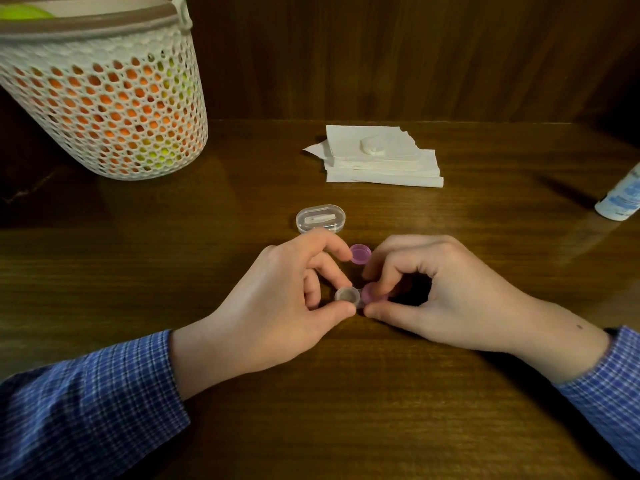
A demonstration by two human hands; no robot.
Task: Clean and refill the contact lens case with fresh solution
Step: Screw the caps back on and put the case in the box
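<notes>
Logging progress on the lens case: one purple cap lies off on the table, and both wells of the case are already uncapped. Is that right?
Not quite. The head view shows only the left well uncapped; the other well still wears its purple cap, gripped by the right hand. The left hand steadies the case, and the removed cap does lie on the table.

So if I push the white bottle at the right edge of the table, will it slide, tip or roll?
The white bottle looks tall for its base and already appears tilted, though the wide lens may cause that, so a push high up would probably tip it. Its body seems round, so once down it may roll. The wooden table looks glossy, so a low push would likely slide it.
</notes>
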